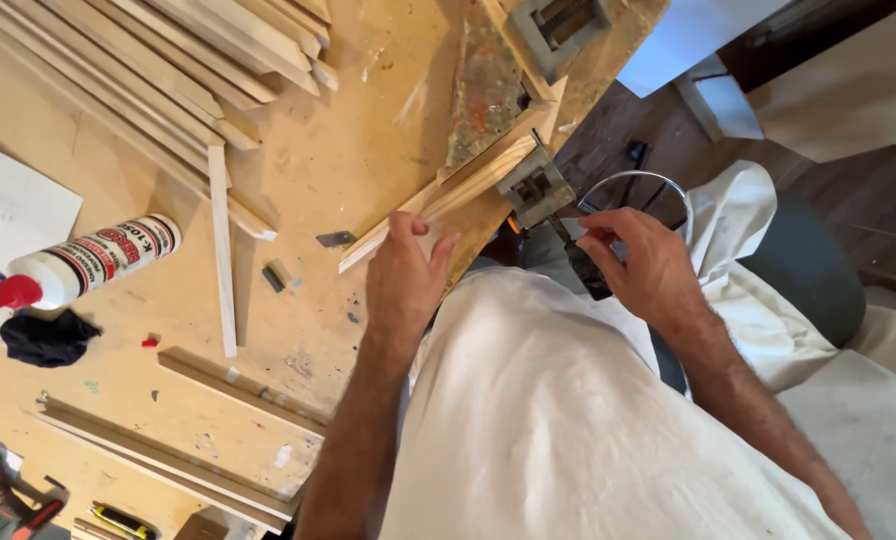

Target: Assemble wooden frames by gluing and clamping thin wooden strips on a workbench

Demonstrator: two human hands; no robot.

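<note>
My left hand [405, 275] presses on the near end of a pale wooden moulding strip [473, 185] that runs diagonally to a grey metal corner clamp [535, 187] at the bench edge. A second strip [520, 55] meets it at the clamp. My right hand [640, 262] is closed around the clamp's dark screw handle [586, 268] below the bench edge.
A stack of wooden strips [168, 70] lies at the top left, and one loose strip [223, 250] lies upright beside it. A white glue bottle with a red cap [83, 265] and a black rag [46, 338] sit at the left. A small metal piece [334, 239] lies near my left hand.
</note>
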